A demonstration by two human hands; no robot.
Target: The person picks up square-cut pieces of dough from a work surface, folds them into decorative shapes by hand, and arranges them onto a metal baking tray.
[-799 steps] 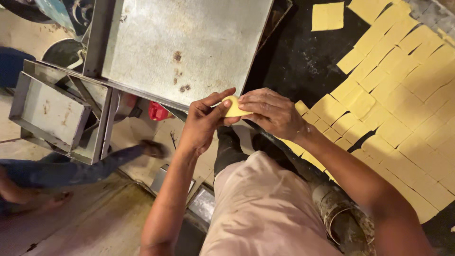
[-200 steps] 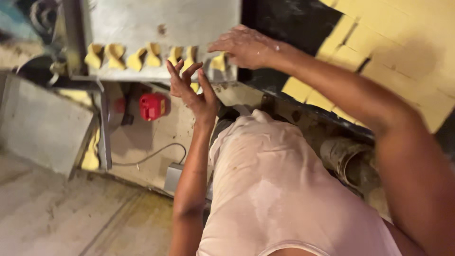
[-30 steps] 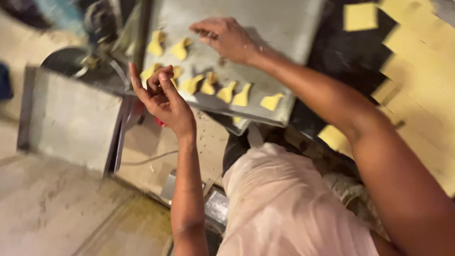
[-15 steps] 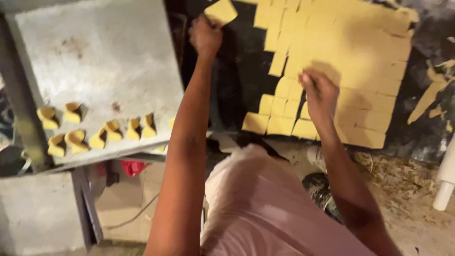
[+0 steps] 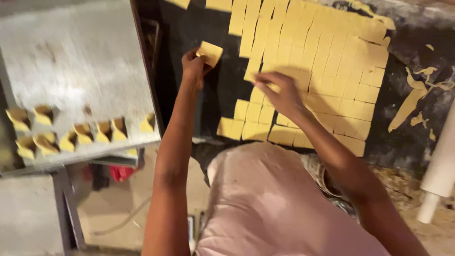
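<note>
Looking down from our head camera, at far left lies a grey, flour-dusted metal tray (image 5: 71, 71). Along its near edge sit two short rows of folded dough pieces (image 5: 71, 135), small, yellow and pinched into open pockets.

Moving right, our left hand (image 5: 194, 68) is raised over the dark work surface (image 5: 222, 90), its fingers closed narrowly on one cut dough square (image 5: 209, 51), pinched at a corner so the piece stands free of the surface. It is thin, pale yellow and matte. We judge it light, soft and limp, likely to stretch or tear if pulled, so taking it gently by an edge or corner with the fingertips suits it.

Further right, our right hand (image 5: 282, 92) rests on the sheet of cut dough squares (image 5: 322, 71), fingers bent and pressed at the sheet's left edge. Whether it has taken hold of a square we cannot tell. The sheet is scored into a grid, with several squares gone from its lower left corner.

At far right lie ragged dough trimmings (image 5: 412, 99), and a white rolling pin (image 5: 441, 166), smooth and round, leans at the edge.
</note>
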